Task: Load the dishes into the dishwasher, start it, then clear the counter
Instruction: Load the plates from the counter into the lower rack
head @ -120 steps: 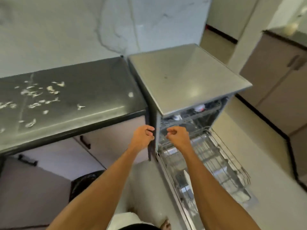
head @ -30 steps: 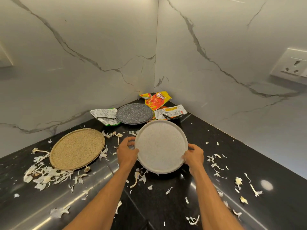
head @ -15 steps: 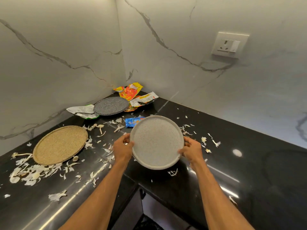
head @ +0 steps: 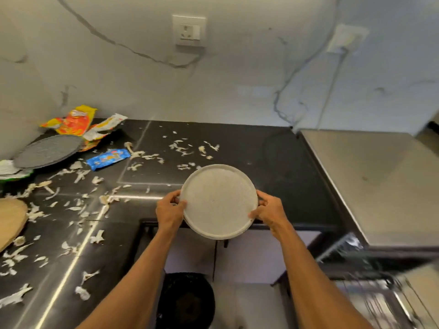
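Observation:
I hold a round, speckled white plate [head: 218,201] above the front edge of the black counter [head: 280,167]. My left hand [head: 169,211] grips its left rim and my right hand [head: 269,210] grips its right rim. A dark grey plate [head: 48,151] lies at the far left near the wall. A tan woven plate [head: 10,220] shows at the left edge, partly cut off. The dishwasher [head: 380,181] stands to the right with its steel top; its wire rack [head: 370,295] is pulled out at the bottom right, blurred.
Snack wrappers [head: 71,122] and a blue packet [head: 108,159] lie by the grey plate. White peel scraps [head: 78,205] are strewn over the counter's left and middle. A black bin [head: 186,302] sits on the floor below. A wall socket [head: 188,30] is above.
Both hands have carried the white plate to the right, away from the counter corner and toward the dishwasher, which has come into view. My view has turned right with it.

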A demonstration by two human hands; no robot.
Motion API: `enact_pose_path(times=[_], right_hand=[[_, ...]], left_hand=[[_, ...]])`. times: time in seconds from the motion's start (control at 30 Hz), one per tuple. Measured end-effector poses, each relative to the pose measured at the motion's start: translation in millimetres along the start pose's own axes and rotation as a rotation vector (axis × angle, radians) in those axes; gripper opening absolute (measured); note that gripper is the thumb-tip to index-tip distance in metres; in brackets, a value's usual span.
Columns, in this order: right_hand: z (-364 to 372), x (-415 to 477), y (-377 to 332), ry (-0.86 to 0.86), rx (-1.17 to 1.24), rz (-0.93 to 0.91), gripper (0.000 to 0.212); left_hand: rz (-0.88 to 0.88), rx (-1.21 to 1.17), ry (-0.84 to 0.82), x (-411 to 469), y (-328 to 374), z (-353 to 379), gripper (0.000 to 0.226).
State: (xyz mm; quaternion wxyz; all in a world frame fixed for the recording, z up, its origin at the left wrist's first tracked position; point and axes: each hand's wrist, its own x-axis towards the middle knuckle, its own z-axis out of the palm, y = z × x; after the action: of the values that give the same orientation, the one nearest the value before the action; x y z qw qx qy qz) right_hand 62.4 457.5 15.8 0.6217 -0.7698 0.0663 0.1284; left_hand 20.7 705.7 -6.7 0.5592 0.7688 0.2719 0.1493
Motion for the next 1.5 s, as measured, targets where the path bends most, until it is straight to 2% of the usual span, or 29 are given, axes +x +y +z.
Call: enact_pose_path(times=[0.2, 0.4, 0.6, 0.8, 1.03, 1.3, 1.5], right_hand=[[-90, -61, 52, 0.176, -0.075, 0.038, 0.064], [-178, -115, 99, 0.337, -0.064, 0.145, 0.071], [-259, -181, 148, 0.465, 0.028, 0.193, 0.067], [-315, -238, 190, 0.59, 0.168, 0.327, 0.072], [-352, -276, 228, 0.764, 0.272, 0.436, 0.061], [-350, -262, 268, 0.925, 0.437, 0.62, 0.043], [-331, -226, 307, 0.998, 0.618, 0.772, 0.05]], left_hand=[[0.008, 0.007, -0.22, -64, 9, 68, 0.032], [0.039, 0.033, -0.393, -139, 27, 139, 0.029], [0.006, 0.085, -0.555, -216, 27, 204, 0.026], [0.012, 0.138, -0.701, -284, 28, 258, 0.023], [0.102, 0.23, -0.879, -329, 34, 317, 0.027], [0.133, 0.407, -1.087, -327, 34, 392, 0.031], [0.139, 0.595, -1.235, -301, 13, 444, 0.023]])
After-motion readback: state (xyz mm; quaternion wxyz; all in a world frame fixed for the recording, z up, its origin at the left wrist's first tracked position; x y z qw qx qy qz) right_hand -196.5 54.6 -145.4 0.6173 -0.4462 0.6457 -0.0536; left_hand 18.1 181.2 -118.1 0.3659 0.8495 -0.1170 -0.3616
